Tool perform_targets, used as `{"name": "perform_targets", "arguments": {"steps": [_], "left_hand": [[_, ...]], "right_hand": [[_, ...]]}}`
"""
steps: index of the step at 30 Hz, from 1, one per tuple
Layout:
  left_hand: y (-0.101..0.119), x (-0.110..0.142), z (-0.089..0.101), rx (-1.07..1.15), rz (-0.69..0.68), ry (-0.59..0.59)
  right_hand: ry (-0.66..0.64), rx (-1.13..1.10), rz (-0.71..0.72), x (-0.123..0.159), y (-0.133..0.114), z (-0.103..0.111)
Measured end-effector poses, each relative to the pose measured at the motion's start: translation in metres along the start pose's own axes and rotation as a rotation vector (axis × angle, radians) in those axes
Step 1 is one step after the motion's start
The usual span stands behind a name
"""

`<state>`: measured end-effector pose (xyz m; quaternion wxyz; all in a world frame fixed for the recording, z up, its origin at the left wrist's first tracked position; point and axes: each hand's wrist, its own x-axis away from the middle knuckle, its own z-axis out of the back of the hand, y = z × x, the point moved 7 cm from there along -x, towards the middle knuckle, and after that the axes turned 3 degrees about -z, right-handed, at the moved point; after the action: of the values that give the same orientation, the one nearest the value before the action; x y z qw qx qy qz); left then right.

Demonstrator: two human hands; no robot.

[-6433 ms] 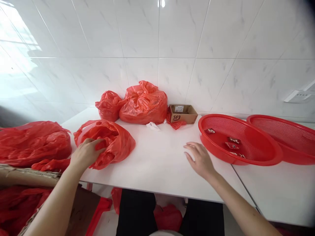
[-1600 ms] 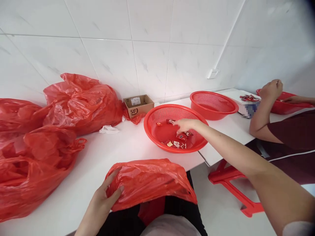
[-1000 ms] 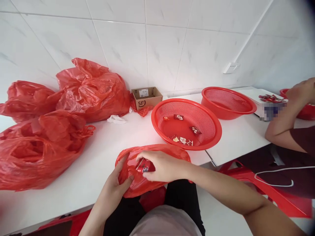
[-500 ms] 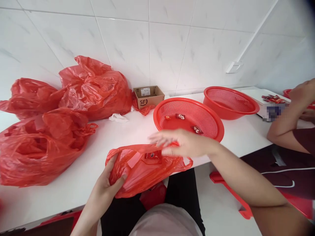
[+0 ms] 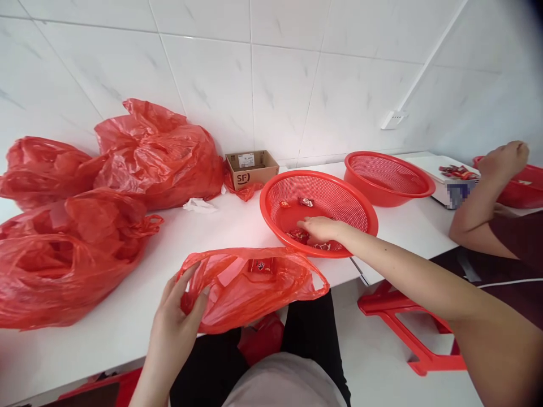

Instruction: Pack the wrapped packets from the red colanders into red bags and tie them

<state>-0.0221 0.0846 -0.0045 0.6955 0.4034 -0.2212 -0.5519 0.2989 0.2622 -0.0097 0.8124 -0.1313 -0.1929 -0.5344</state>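
My left hand (image 5: 178, 311) is closed on the left rim of a thin red plastic bag (image 5: 254, 299), thumb inside the mouth and fingers outside. The bag's mouth gapes, and a small red wrapped packet (image 5: 262, 265) with dark print shows within. My right hand (image 5: 321, 228) reaches into the near red perforated basket (image 5: 271, 219), over several small wrapped packets (image 5: 298, 234) at its front. Its fingers look stretched out and apart, though their undersides are hidden. Farther back in this basket lies a brown and white packet (image 5: 306, 202) beside a small orange-red one (image 5: 284, 204).
Large stuffed red bags (image 5: 156, 152) crowd the left of the white table (image 5: 229, 226). A small cardboard box (image 5: 250, 168) and crumpled white tissue (image 5: 200, 206) sit behind. To the right are a second red basket (image 5: 388, 178), a scale (image 5: 445, 189) bearing packets, and another person's arm (image 5: 479, 198).
My right hand has moved from above the bag's mouth to the right, down into the near basket. My left hand keeps its hold on the bag. The view has shifted slightly.
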Motion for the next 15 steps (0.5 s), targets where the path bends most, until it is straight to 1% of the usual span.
{"name": "perform_targets", "arguments": {"steps": [2,4,8,12,14,15], "left_hand": [[0.001,0.001,0.008,-0.032,-0.022,0.086],[0.002,0.004,0.012,-0.023,-0.025,0.120],[0.003,0.006,0.013,0.030,-0.013,0.076],[0.004,0.006,0.010,0.097,0.022,0.024],[0.009,0.006,0.008,0.144,0.020,0.021],[0.012,0.006,0.007,0.172,0.027,0.018]], "right_hand": [[0.027,-0.026,-0.004,-0.003,0.002,0.003],[0.043,-0.069,0.002,-0.004,0.004,0.006],[0.081,-0.185,0.015,-0.005,0.011,0.014],[0.156,-0.313,-0.001,0.005,0.018,0.036],[0.200,-0.452,0.034,0.018,0.009,0.049],[0.217,-0.575,0.084,0.026,-0.002,0.054]]}}
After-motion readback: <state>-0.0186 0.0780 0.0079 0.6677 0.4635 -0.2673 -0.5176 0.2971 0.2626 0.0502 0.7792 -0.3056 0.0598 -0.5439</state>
